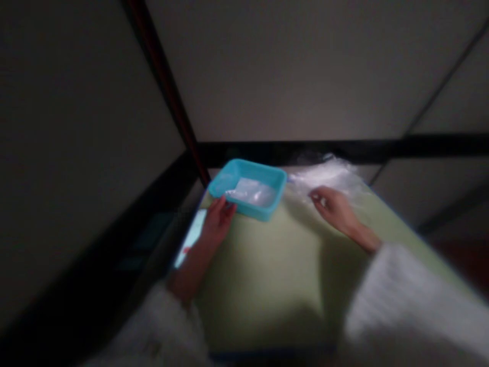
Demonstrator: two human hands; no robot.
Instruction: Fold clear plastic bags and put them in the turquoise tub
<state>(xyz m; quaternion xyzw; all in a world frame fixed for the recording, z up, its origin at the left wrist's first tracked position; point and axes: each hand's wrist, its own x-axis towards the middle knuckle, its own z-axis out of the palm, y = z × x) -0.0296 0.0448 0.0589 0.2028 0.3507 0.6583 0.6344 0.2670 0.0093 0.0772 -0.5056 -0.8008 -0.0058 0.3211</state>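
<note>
A turquoise plastic basket [278, 193] stands near the far end of the table, with a clear plastic bag [254, 191] lying inside. At the basket's near left rim is my left hand [218, 219], its fingers closed at the edge of that bag; blur hides the exact grip. To the right lies a crumpled heap of clear plastic bags [332, 173]. My right hand [334, 209] is over the near side of this heap, thumb and fingers curled together in a pinch. Whatever sits between those fingertips is too blurred to make out.
A lit phone-like screen [194, 235] lies at the table's left edge, beside my left forearm. The yellow-green tabletop [275, 275] has a blue edge. Pale wall panels [298, 71] rise behind it, with a dark red post [168, 86] at the left.
</note>
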